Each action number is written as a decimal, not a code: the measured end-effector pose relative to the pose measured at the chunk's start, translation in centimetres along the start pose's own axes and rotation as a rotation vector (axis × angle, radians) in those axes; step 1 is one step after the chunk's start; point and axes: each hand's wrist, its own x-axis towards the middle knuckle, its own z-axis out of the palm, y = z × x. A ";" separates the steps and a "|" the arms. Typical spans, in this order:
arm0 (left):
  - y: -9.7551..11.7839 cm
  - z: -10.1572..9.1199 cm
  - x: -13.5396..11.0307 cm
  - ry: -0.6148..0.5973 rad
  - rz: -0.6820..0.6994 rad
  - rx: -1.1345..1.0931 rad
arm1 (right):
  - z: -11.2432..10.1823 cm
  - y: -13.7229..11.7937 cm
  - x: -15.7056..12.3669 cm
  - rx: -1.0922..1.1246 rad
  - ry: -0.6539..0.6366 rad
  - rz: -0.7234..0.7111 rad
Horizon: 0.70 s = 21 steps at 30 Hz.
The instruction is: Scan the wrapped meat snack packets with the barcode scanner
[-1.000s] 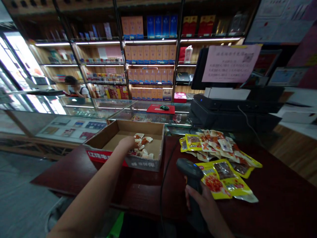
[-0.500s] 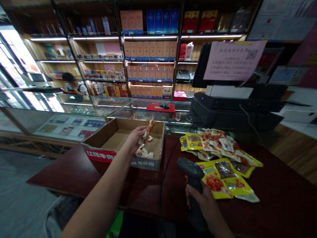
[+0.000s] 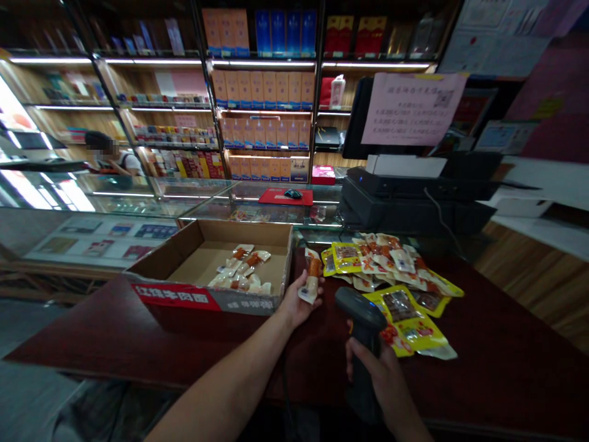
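Head view shows a dark reddish-brown wooden worktop (image 3: pixel 101 344) with an open, shallow cardboard box (image 3: pixel 175 296) on its left part, the front wall printed red and grey. Small white-and-clear packets with orange-brown food (image 3: pixel 252 260) lie inside, towards the box's right side. Right of the box is a layered heap of similar pale packets and yellow ones (image 3: pixel 384 252), and nearer the person lie flat, glossy yellow pouches (image 3: pixel 421 325). A black monitor (image 3: pixel 356 123) with a pink sheet (image 3: pixel 409 110) taped on stands over black equipment (image 3: pixel 391 202) behind the heap; a red mat (image 3: pixel 276 196) bearing a dark mouse (image 3: pixel 293 193) lies on glass beyond the box.

The left hand (image 3: pixel 299 301) is turned palm up just outside the box's right wall, fingers loosely curled around one small upright-lying packet with an orange-brown stick (image 3: pixel 313 270). Lower and to the right, the right hand (image 3: pixel 375 362) is wrapped around the handle of a black barcode scanner (image 3: pixel 361 307), its head pointing left, near the held packet but apart from it.

Only a narrow strip of worktop separates box from heap, and the left hand occupies it. Wider stretches of surface show before the box and right of the pouches; the worktop's near edge runs beneath both forearms.
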 end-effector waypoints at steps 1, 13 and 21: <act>-0.1 -0.4 0.4 0.018 0.024 0.018 | 0.0 -0.1 -0.1 -0.006 -0.011 -0.002; -0.3 -0.8 0.5 -0.039 0.069 0.099 | 1.2 0.2 -2.1 -0.161 -0.190 0.036; -0.1 -1.6 0.8 -0.066 0.063 0.120 | 1.4 0.6 -2.1 -0.187 -0.212 0.020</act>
